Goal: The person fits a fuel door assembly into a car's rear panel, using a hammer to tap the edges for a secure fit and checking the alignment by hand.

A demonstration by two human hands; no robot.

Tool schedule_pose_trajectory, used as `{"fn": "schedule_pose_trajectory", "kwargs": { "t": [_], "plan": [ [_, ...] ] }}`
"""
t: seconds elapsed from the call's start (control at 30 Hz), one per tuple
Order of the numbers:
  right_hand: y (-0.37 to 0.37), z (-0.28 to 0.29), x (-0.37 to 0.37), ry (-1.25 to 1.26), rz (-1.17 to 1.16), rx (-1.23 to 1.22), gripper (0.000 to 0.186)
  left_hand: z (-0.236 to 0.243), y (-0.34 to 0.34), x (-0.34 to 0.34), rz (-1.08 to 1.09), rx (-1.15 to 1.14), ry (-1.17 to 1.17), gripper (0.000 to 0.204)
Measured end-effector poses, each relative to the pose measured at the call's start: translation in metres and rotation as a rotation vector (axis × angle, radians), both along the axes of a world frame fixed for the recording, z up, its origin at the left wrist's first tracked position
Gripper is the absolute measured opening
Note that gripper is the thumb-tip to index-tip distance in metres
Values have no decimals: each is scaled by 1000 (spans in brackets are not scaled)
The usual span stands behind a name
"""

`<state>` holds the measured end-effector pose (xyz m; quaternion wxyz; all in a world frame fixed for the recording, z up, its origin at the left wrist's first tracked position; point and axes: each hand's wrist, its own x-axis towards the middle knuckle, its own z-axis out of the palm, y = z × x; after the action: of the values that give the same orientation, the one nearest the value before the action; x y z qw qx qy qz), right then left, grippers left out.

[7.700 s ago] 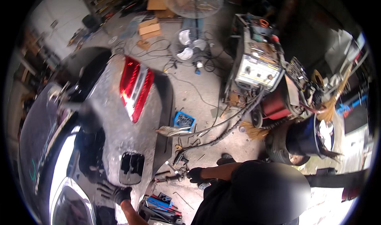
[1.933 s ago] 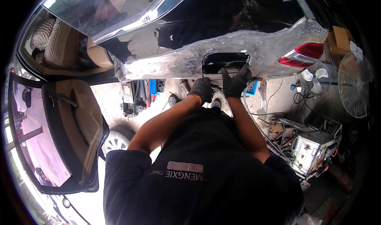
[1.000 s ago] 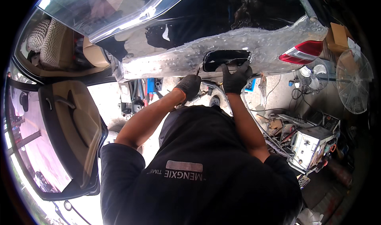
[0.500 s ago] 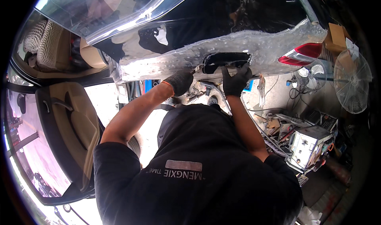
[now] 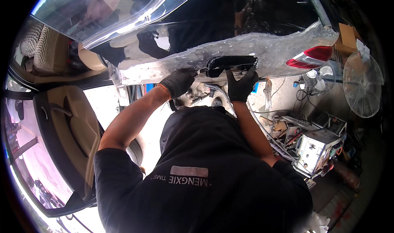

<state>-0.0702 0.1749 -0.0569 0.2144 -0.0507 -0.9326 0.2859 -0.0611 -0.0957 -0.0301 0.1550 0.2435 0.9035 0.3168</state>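
Left grip point(image 5: 179, 84) curled around a thin tool point(image 5: 202, 71), bright tip showing at left edge of the black recess point(image 5: 232, 63); rest hidden by glove. Right grip point(image 5: 242, 85) spread, thumb and fingers apart at the recess's lower rim. Recess sits in the grey, bare-looking car panel point(image 5: 269, 54), ahead of the person; tail light point(image 5: 311, 57) farther right. Metal clamp point(image 5: 268, 94) just right of right grip. In the way: cables point(image 5: 284, 151) beside right forearm, white-fronted machine point(image 5: 314, 151) lower right, big fan point(image 5: 363, 85) beyond, open car door point(image 5: 69, 138) on left. Panel's lower edge passes behind both hands; bright floor point(image 5: 106, 105) gives room between door and left forearm.
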Motion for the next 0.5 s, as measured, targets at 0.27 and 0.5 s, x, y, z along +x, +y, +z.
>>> {"fn": "schedule_pose_trajectory", "kwargs": {
  "t": [0.27,0.5],
  "plan": [
    [1,3,2,-23,24,-14,109,10,-7,-3,-44,-17,98,36],
    [1,-2,-2,21,21,-8,109,9,-2,0,10,-36,37,31]
  ]
}}
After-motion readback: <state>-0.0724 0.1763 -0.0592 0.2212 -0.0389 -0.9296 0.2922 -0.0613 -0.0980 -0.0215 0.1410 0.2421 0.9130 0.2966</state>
